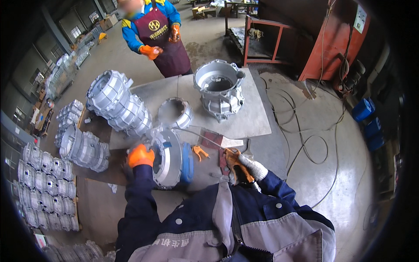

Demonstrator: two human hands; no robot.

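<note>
The left hand (140,156), in an orange glove, has its grip pressed on the rim of a round aluminium casting (169,158) standing on the desk (257,118). Just right of that grip, the right hand (244,166) has its grip closed around an air blow gun (233,162), its thin nozzle reaching toward the casting.

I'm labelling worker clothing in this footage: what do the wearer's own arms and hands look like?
Both arms are in dark navy work-jacket sleeves; the jacket has grey panels and round snap buttons. The left hand wears a bright orange glove. The right hand wears a glove that is white knit at the cuff and orange-brown toward the fingers. No bare parts show.
</note>
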